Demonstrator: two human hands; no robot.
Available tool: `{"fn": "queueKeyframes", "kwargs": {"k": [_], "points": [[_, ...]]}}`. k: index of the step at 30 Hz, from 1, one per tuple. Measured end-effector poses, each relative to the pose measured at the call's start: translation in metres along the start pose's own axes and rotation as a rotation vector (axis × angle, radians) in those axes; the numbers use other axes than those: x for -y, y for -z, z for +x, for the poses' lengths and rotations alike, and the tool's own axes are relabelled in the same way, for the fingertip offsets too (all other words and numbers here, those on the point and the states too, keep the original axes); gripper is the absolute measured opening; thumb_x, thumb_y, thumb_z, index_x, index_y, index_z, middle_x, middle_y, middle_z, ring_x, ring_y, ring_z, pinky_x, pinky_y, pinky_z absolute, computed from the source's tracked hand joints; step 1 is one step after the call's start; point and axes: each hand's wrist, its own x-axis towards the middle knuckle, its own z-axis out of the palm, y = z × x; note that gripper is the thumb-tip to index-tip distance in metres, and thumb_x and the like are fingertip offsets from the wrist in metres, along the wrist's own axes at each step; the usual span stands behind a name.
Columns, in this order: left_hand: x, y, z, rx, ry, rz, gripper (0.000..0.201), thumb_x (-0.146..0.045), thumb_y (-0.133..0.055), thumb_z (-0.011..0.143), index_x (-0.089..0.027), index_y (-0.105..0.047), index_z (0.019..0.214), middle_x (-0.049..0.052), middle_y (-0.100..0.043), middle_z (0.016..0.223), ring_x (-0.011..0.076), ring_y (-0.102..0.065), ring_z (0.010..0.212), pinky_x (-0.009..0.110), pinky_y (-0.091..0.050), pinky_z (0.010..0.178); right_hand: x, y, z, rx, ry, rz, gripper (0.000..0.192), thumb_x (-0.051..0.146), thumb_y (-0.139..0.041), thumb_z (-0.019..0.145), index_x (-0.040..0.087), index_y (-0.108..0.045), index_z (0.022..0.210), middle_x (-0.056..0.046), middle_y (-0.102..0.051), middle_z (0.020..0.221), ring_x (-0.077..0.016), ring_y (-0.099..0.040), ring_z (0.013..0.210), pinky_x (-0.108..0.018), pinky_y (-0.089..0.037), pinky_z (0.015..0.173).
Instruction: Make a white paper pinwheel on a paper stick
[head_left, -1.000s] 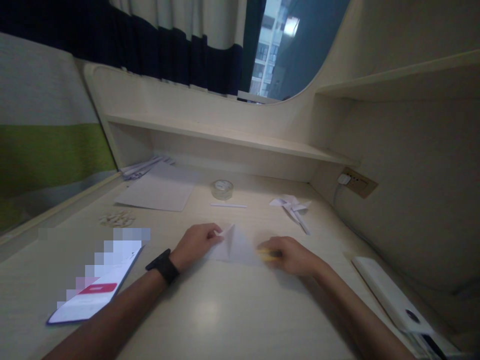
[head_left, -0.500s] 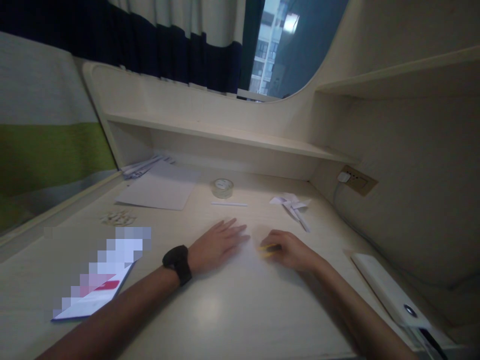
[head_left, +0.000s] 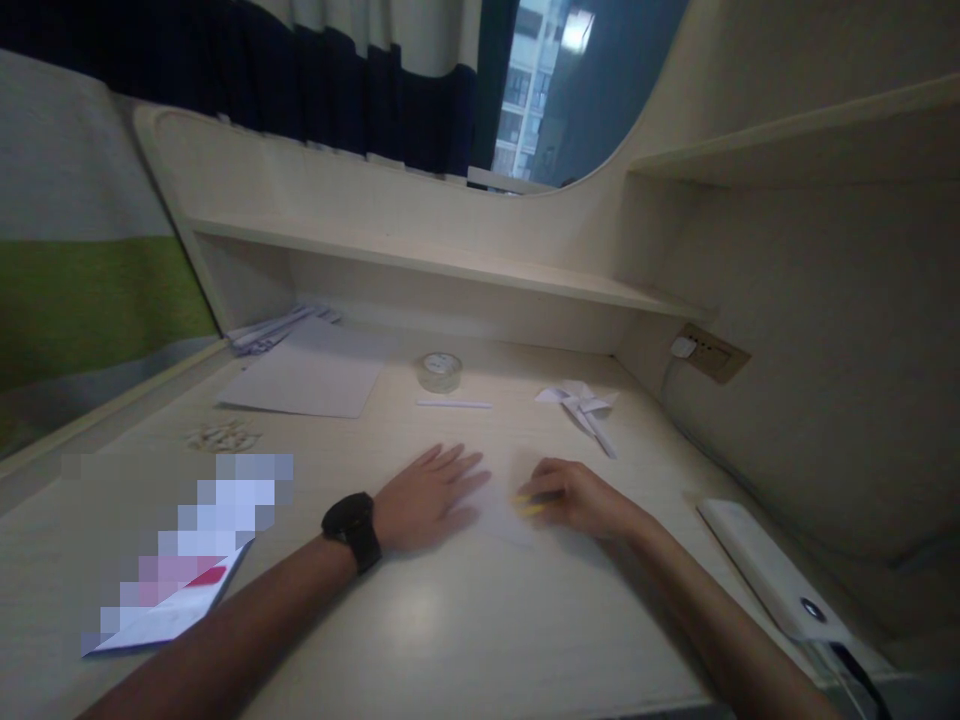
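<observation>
My left hand, with a black watch on the wrist, lies flat with fingers spread on a white piece of paper. The paper is pale against the desk, and its left part is hidden under that hand. To its right, my right hand is closed around a slim yellow-and-black tool, at the paper's right side. Motion blur and the fingers hide the tool's kind. Beyond the hands lie a thin white paper stick, a roll of clear tape and a white paper pinwheel.
White paper sheets lie at the back left, near a small pile of pale bits. A partly pixelated tablet or phone is by my left forearm. A white power strip lies at right. A low shelf spans the back.
The view has shifted slightly. My left hand has drawn back a little from the right hand, baring more of the paper. The right hand keeps hold of the yellow-and-black tool.
</observation>
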Motion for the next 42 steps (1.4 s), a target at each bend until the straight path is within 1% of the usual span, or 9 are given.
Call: {"fn": "queueKeyframes", "kwargs": {"k": [8, 14, 18, 26, 32, 36, 42], "points": [[0.001, -0.001, 0.0, 0.01, -0.008, 0.008, 0.056, -0.057, -0.025, 0.094, -0.032, -0.029, 0.145, 0.003, -0.025, 0.154, 0.028, -0.019, 0.141, 0.048, -0.012, 0.113, 0.005, 0.002, 0.002, 0.009, -0.04, 0.008, 0.024, 0.027, -0.07, 0.079, 0.024, -0.072, 0.103, -0.005, -0.064, 0.093, -0.0155, -0.059, 0.082, -0.027, -0.045, 0.075], [0.0, -0.001, 0.0, -0.006, -0.018, 0.005, 0.055, -0.055, -0.025, 0.095, -0.031, -0.029, 0.145, 0.004, -0.027, 0.153, 0.0281, -0.019, 0.141, 0.049, -0.013, 0.113, 0.001, 0.0, 0.003, -0.004, 0.005, -0.021, 0.022, 0.024, -0.068, 0.08, 0.024, -0.073, 0.102, -0.005, -0.065, 0.094, -0.016, -0.059, 0.083, -0.028, -0.045, 0.077], [0.0, -0.001, 0.0, -0.007, -0.027, 0.007, 0.054, -0.054, -0.026, 0.095, -0.031, -0.029, 0.145, 0.003, -0.031, 0.152, 0.0275, -0.019, 0.141, 0.049, -0.013, 0.113, -0.001, -0.001, 0.005, -0.009, 0.008, -0.023, 0.023, 0.021, -0.07, 0.078, 0.024, -0.073, 0.101, -0.005, -0.065, 0.095, -0.0165, -0.06, 0.084, -0.029, -0.045, 0.077], [0.0, -0.002, 0.0, -0.003, -0.022, 0.019, 0.055, -0.054, -0.026, 0.095, -0.031, -0.029, 0.145, 0.003, -0.031, 0.152, 0.028, -0.019, 0.141, 0.049, -0.013, 0.113, 0.002, -0.001, 0.002, 0.006, 0.015, 0.002, 0.022, 0.025, -0.069, 0.08, 0.024, -0.072, 0.102, -0.005, -0.065, 0.096, -0.016, -0.059, 0.085, -0.029, -0.044, 0.078], [-0.001, -0.001, 0.0, -0.004, -0.025, 0.022, 0.055, -0.054, -0.026, 0.095, -0.031, -0.029, 0.145, 0.003, -0.031, 0.152, 0.0275, -0.019, 0.141, 0.049, -0.013, 0.113, 0.005, 0.0, 0.002, 0.008, 0.014, 0.006, 0.022, 0.021, -0.07, 0.078, 0.023, -0.073, 0.1, -0.004, -0.064, 0.094, -0.0157, -0.058, 0.084, -0.029, -0.044, 0.077], [-0.001, -0.001, 0.0, -0.014, -0.024, 0.008, 0.055, -0.054, -0.027, 0.095, -0.031, -0.029, 0.145, 0.003, -0.031, 0.152, 0.0272, -0.019, 0.141, 0.049, -0.013, 0.113, 0.008, -0.001, 0.0, -0.017, -0.015, -0.002, 0.025, 0.016, -0.072, 0.075, 0.023, -0.073, 0.099, -0.004, -0.063, 0.091, -0.0155, -0.057, 0.082, -0.028, -0.044, 0.076], [-0.001, 0.0, -0.001, -0.03, -0.027, -0.015, 0.054, -0.054, -0.028, 0.095, -0.031, -0.031, 0.144, 0.003, -0.033, 0.151, 0.0264, -0.02, 0.141, 0.048, -0.013, 0.113, 0.011, -0.004, -0.009, -0.019, -0.021, 0.01, 0.019, 0.024, -0.071, 0.077, 0.023, -0.074, 0.096, -0.004, -0.062, 0.089, -0.0157, -0.056, 0.08, -0.027, -0.043, 0.072]]}}
